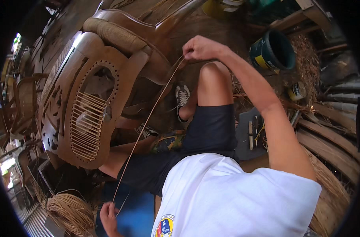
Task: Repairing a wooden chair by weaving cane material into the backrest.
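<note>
A long thin cane strand (146, 122) runs taut and slanting between my two hands. Its upper end is pinched in my right hand (201, 48), raised beyond my bent knee. Low at the left, my left hand (109, 216) has its fingers closed on the strand's other end. Left of the strand leans a carved wooden chair (126, 75). Its oval back opening is ringed with small holes, and parallel cane strands (86, 126) cross the lower part. The upper part of the opening has no strands across it.
A coil of cane (69, 213) lies at lower left beside a blue surface (136, 209). A dark bucket (272, 50) stands at upper right, near a small can (297, 91). Tools (253, 134) rest on a dark board. Curved wood strips (330, 138) line the right side.
</note>
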The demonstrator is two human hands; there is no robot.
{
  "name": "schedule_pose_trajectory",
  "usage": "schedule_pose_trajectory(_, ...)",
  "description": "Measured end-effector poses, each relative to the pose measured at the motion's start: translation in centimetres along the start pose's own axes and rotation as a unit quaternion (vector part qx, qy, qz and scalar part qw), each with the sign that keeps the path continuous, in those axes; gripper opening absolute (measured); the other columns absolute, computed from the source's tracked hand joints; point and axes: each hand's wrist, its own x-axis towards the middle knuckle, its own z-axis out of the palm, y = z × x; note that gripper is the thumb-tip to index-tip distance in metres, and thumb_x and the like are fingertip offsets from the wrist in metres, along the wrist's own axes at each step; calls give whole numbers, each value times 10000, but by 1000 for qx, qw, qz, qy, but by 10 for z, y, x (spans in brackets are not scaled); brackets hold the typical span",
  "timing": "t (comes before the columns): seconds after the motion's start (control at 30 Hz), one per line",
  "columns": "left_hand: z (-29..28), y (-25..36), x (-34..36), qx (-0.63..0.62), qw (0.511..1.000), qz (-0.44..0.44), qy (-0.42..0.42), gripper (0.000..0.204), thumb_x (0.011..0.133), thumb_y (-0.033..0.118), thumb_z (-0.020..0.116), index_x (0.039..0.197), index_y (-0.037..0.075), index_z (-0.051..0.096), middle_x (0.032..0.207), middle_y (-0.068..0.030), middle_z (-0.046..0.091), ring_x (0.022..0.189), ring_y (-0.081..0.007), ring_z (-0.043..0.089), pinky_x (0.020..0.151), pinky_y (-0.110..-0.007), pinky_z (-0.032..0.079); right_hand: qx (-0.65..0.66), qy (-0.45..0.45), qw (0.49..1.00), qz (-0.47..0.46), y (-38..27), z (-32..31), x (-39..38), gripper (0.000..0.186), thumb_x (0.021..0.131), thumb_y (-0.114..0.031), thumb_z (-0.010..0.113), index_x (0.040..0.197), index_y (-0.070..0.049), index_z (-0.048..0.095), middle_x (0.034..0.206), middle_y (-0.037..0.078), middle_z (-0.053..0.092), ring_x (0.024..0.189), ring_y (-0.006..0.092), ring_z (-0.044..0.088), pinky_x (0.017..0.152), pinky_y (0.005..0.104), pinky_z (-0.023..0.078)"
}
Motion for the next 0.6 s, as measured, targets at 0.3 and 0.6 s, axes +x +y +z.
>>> schedule_pose_trajectory(0.3, -105, -47, -66, 116, 959, -66, 250, 261, 975, 163, 629, 1146, -34, 627, 1028, -122, 667, 877, -173, 616, 788, -292, 501, -192, 23, 974, 118, 21, -35, -17, 175, 790, -239, 717, 892, -97, 728, 851, 111, 701, 872, 307, 671, 766, 415, 521)
schedule_pose_trajectory(0.6, 78, 215, -7, -124, 934, 331, -44, 614, 816, 130, 575, 1400, -44, 498, 1369, -184, 542, 1029, -185, 596, 956, -339, 465, -155, 30, 956, -247, -146, 99, -93, 98, 753, -212, 689, 695, -174, 620, 736, 8, 644, 816, 217, 641, 750, 348, 495)
